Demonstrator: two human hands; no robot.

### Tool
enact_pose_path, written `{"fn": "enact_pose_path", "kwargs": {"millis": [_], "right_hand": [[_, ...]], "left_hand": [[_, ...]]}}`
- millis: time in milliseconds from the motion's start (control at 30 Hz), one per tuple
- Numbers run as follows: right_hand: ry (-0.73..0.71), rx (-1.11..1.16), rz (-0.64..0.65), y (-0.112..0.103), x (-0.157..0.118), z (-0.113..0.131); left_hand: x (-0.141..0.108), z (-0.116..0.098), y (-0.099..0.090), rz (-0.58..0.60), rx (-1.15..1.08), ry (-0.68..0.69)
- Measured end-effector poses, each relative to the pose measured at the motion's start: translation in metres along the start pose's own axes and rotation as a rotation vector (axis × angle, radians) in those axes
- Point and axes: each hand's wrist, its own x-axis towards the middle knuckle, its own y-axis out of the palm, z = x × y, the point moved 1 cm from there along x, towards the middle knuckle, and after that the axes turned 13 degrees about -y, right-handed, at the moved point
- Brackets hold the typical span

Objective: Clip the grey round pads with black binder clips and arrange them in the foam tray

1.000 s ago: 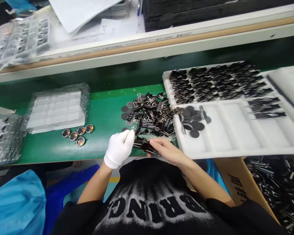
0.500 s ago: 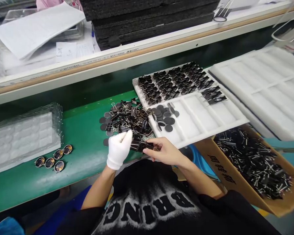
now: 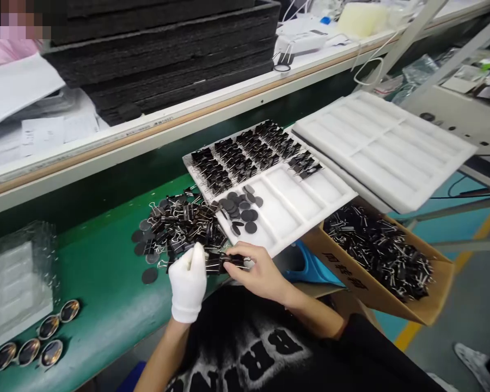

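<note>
At the far left of the green table (image 3: 106,283) sits a stack of clear blister trays (image 3: 12,283), and in front of it a row of shiny round badges (image 3: 36,343). Further right lies a loose pile of black clips (image 3: 183,223), with dark discs (image 3: 145,253) scattered along its left edge.

The left hand (image 3: 188,283), in a white glove, rests at the near edge of the pile, its fingers curled down onto a small bunch of clips (image 3: 220,263). The bare right hand (image 3: 257,272) meets it from the other side, thumb and forefinger pinching the same bunch, which lies at the table's front edge just below the pile. How many clips are in the bunch is hard to tell, as the fingers cover part of it.

Right of the pile, a white foam tray (image 3: 306,190) overhangs the table edge. Its far slots hold clips in neat rows (image 3: 245,152), and the nearest left slot holds more discs (image 3: 240,209). A second foam tray (image 3: 384,147), lying further right, overlaps the first.

Below the trays, beside the person's right arm, an open cardboard box (image 3: 392,294) holds a heap of clips. Behind the table runs a raised shelf (image 3: 147,128) carrying stacked black foam sheets (image 3: 167,49) and papers (image 3: 20,87).
</note>
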Motion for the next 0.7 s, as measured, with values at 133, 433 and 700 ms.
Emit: {"fn": "enact_pose_path", "kwargs": {"millis": [133, 433, 700], "right_hand": [[-0.135, -0.156, -0.009, -0.081, 0.010, -0.005], [0.116, -1.047, 0.057, -0.345, 0.052, -0.098], [0.104, -1.085, 0.143, -0.350, 0.061, -0.151]], "left_hand": [[-0.006, -0.003, -0.008, 0.187, 0.064, 0.199], [-0.025, 0.060, -0.014, 0.220, 0.228, 0.339], [-0.028, 0.079, -0.005, 0.226, 0.206, 0.287]]}}
